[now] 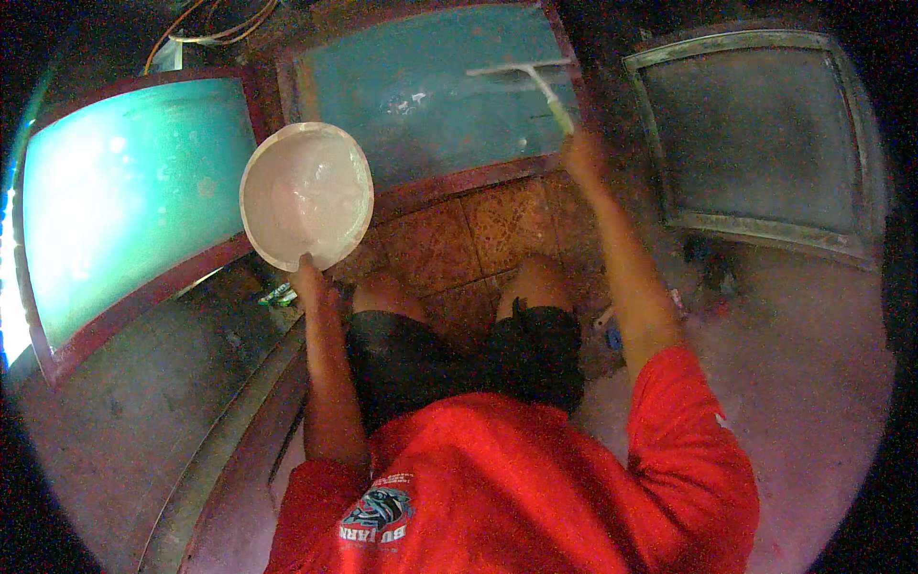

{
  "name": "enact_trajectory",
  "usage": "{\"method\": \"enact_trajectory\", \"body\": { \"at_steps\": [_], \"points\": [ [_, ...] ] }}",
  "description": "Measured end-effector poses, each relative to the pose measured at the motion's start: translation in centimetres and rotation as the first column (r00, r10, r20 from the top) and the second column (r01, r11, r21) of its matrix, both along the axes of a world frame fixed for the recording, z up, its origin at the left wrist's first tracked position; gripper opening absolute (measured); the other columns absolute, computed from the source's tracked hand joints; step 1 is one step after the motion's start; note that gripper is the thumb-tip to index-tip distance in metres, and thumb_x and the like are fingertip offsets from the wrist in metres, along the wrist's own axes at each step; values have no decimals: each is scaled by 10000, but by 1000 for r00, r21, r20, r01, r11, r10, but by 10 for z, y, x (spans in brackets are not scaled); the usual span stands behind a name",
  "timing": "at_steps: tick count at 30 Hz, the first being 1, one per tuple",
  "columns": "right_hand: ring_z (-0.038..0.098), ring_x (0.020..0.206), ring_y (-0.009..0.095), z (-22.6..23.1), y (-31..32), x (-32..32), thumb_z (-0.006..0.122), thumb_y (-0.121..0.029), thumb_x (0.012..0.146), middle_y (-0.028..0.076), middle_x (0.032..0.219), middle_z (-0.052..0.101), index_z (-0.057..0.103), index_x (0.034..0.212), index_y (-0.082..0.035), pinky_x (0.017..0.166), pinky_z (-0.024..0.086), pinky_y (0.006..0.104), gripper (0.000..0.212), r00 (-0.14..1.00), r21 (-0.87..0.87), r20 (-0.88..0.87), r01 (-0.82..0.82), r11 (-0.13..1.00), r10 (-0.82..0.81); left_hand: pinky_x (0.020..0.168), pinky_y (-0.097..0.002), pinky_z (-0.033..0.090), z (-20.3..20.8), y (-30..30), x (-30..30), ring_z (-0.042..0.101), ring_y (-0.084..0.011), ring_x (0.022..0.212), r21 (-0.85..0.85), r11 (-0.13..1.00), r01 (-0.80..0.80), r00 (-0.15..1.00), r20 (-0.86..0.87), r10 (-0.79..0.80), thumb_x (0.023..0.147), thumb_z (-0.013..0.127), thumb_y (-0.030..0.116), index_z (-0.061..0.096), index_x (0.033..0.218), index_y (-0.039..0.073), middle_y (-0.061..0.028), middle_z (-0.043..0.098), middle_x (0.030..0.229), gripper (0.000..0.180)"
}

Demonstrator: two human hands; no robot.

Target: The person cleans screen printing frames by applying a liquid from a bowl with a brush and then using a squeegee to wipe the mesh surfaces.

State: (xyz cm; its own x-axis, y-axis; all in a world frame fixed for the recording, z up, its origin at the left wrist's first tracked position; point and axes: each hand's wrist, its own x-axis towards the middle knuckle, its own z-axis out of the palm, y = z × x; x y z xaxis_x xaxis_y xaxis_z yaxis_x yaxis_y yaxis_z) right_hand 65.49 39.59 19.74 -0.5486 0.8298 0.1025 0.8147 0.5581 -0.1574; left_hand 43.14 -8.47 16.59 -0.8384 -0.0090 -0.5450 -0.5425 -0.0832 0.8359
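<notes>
With my left hand (308, 282) I grip the near rim of a round, pale basin (287, 201), tilted so its inside shows; a wet gleam lies in it. My right hand (584, 158) is wrapped round the pale green handle of a squeegee (532, 72). The squeegee's long white blade is by the upper right part of a blue-green framed panel (430, 105); whether it touches the surface I cannot tell. Bright wet-looking spots show on that panel. The basin overlaps the panel's lower left corner.
A brightly lit green panel in a dark red frame (134, 201) stands at the left. At the right is a grey mesh-like screen (755, 134) in a pale frame. Brown patterned tiles (430, 239) cover the floor ahead of my knees. An orange cable (225, 36) loops at the upper left.
</notes>
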Motion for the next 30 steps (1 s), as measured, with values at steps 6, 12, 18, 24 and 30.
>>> {"method": "enact_trajectory", "body": {
  "at_steps": [6, 12, 18, 24, 30],
  "points": [
    [622, 847, 366, -14, 138, -37, 563, -227, 796, 187, 920, 638, 605, 994, -38, 714, 501, 461, 277, 989, -14, 146, 20, 1000, -18, 778, -386, 493, 27, 25, 13, 552, -289, 991, 20, 1000, 0, 993, 121, -3, 812, 467, 90, 366, 1243, -104, -175, 505, 1160, 483],
    [606, 923, 378, 11, 123, -86, 519, -246, 804, 203, 1010, 623, 617, 1003, -26, 783, 489, 450, 312, 983, -192, 170, 102, 976, -69, 670, -391, 516, 36, -2, 25, 582, -306, 898, -21, 999, 28, 994, 109, -26, 827, 457, 113, 383, 1217, -100, -189, 530, 1099, 451],
    [603, 916, 378, -16, 99, -40, 484, -190, 818, 218, 994, 618, 628, 974, -34, 797, 468, 481, 263, 985, -238, 172, 52, 970, -10, 545, -370, 517, 69, 25, 27, 604, -289, 776, -127, 988, 89, 981, 184, -64, 837, 454, 136, 411, 1177, -92, -189, 556, 1021, 412],
    [609, 869, 367, 39, -30, -20, 539, -179, 791, 218, 940, 623, 632, 921, -19, 758, 471, 476, 226, 989, -318, 135, 103, 942, -63, 573, -346, 469, 75, 19, 30, 569, -250, 780, -92, 994, 66, 987, 151, -51, 847, 455, 164, 412, 1185, -68, -152, 538, 1011, 413],
    [611, 779, 381, -13, -53, 33, 560, -204, 797, 214, 850, 630, 623, 935, -9, 689, 471, 475, 247, 991, -152, 88, -84, 985, 98, 653, -377, 465, 76, 37, 30, 557, -257, 849, 20, 1000, 9, 993, 115, -11, 833, 478, 173, 399, 1227, -49, -137, 536, 1051, 459]
  ]
}}
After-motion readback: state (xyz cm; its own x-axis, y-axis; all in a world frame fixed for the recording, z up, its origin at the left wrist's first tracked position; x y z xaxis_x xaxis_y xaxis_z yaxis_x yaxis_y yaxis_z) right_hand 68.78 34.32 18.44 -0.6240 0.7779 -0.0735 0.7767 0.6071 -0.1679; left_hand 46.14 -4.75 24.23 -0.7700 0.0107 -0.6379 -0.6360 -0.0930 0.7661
